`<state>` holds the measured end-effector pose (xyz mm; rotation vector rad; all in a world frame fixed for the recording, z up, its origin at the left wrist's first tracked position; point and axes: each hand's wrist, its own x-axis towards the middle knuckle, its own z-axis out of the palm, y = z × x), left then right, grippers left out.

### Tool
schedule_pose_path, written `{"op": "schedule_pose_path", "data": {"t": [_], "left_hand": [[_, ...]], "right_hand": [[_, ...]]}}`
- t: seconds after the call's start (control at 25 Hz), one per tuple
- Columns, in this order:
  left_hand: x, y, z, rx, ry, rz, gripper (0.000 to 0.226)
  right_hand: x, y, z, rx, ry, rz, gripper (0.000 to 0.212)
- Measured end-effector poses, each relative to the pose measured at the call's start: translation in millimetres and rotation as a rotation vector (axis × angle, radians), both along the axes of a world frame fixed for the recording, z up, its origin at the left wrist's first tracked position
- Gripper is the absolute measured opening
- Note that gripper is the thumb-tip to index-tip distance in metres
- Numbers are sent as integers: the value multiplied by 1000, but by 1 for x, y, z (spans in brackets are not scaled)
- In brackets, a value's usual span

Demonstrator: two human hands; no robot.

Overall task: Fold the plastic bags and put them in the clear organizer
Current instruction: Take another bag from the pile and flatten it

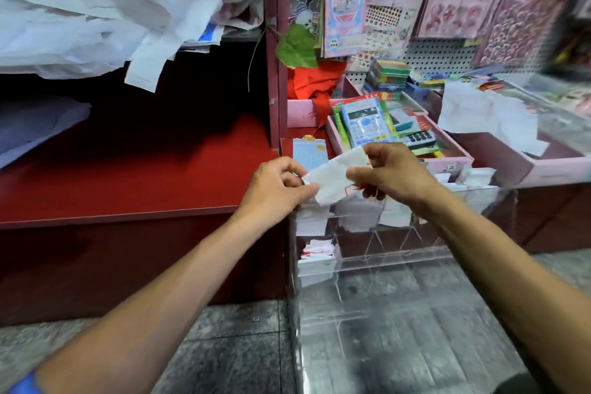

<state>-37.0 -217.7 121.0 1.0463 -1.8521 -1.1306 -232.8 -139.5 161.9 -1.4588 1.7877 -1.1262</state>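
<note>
Left hand (pixel 281 189) and right hand (pixel 390 173) pinch a folded white bag (pixel 332 174) btwn fingers, above the clear organizer (pixel 399 265). Loose bags (pixel 96 16) heaped on upper shelf (pixel 128 201), well apart.

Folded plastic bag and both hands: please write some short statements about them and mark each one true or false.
1. Both hands pinch the folded bag. True: the left hand and the right hand each hold an end.
2. The folded bag lies on the red shelf. False: it is held in the air above the clear organizer.
3. The clear organizer already holds folded bags. True.
4. The pile of unfolded bags lies on the floor. False: it lies on an upper shelf at the left.
</note>
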Motion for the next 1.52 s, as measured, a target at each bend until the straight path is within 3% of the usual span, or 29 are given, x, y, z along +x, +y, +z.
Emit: {"op": "schedule_pose_path", "data": {"t": [0.12, 0.28, 0.44, 0.56, 0.8, 1.0, 1.2, 1.4, 1.52], "left_hand": [[-26, 12, -3, -89, -140, -31, 20], [-44, 22, -13, -173, -290, -135, 12], [-58, 22, -19, -211, -294, -141, 11], [-62, 23, -23, -227, -331, -155, 12], [-67, 22, -23, -228, -350, -179, 6], [-67, 21, -24, -223, -333, -177, 8], [-64, 17, -21, -210, -314, -162, 8], [-56, 12, -21, -205, -316, -128, 9], [-54, 12, -18, -234, -270, -73, 14]], "right_hand": [[-39, 21, -5, 8, 390, 33, 10], [-57, 26, -27, 156, 761, 231, 13], [-52, 24, -52, 174, 928, 271, 4], [-44, 22, -71, 217, 981, 262, 8], [-38, 12, -87, 198, 839, 273, 6], [-39, 10, -102, 302, 763, 239, 4], [-40, 7, -110, 346, 766, 118, 19], [-36, 11, -83, 317, 805, 98, 16], [-45, 15, -55, 313, 672, 132, 19]]}}
